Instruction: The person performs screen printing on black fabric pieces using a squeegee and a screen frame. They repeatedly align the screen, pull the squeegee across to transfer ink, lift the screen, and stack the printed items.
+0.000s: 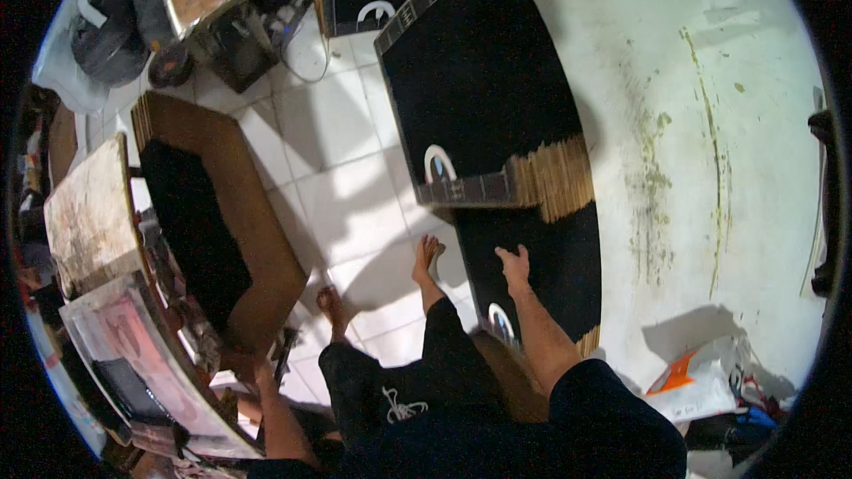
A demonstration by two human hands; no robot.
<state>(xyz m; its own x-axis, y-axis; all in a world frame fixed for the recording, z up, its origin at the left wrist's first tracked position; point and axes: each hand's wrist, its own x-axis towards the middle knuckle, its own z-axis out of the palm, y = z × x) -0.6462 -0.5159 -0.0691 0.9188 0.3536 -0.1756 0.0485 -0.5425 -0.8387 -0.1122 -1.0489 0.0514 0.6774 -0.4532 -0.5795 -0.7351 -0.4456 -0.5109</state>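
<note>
My right hand [513, 268] reaches over a stack of black sheets [556, 248] on the right, its thumb and fingers apart and nothing in them. A taller stack of black sheets [488, 80] with layered tan edges lies just beyond it. On the left, my left hand [241, 361] is at the near end of a brown-bordered panel [275, 253] with a black middle. Shadow hides those fingers, so I cannot make out whether they grip the panel.
A white tiled floor [342, 213] runs between the stacks, with my bare feet on it. Stained boards [93, 213] stand at left. An open-topped box [202, 0] and black bags [106, 31] are far left. A white and orange plastic bag [701, 381] lies near right.
</note>
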